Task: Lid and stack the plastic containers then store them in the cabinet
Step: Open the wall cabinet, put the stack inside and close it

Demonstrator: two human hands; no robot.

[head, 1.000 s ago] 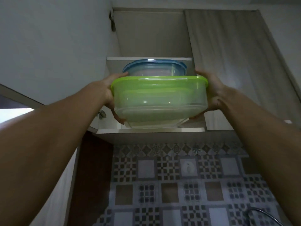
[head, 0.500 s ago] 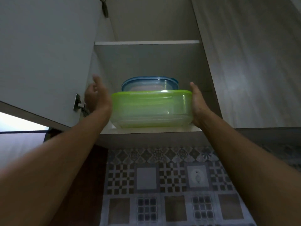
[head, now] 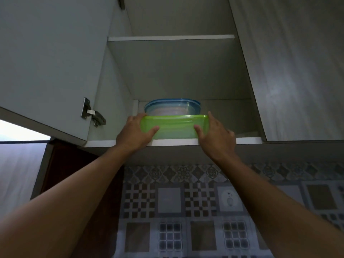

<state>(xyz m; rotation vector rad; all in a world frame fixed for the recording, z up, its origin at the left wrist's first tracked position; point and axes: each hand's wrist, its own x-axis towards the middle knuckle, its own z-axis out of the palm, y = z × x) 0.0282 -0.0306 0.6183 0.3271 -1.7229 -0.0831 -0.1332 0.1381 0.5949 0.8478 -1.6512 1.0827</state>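
A large green plastic container (head: pixel 175 128) with its lid on rests on the bottom shelf (head: pixel 247 140) of the open wall cabinet. A smaller blue-lidded clear container (head: pixel 172 107) is stacked on top of it. My left hand (head: pixel 135 133) presses against the green container's left front corner, thumb on its front face. My right hand (head: pixel 216 135) holds the right front corner the same way. The backs of both containers are hidden inside the cabinet.
The cabinet door (head: pixel 52 67) stands open at the left, with a metal hinge (head: pixel 91 114) near my left hand. An upper shelf (head: pixel 171 37) sits above. A closed door (head: pixel 297 71) is on the right. Patterned wall tiles (head: pixel 186 202) lie below.
The stacked containers have gone from held in the air to standing on the bottom shelf, pushed further in. My hands have shifted from the sides to the front corners.
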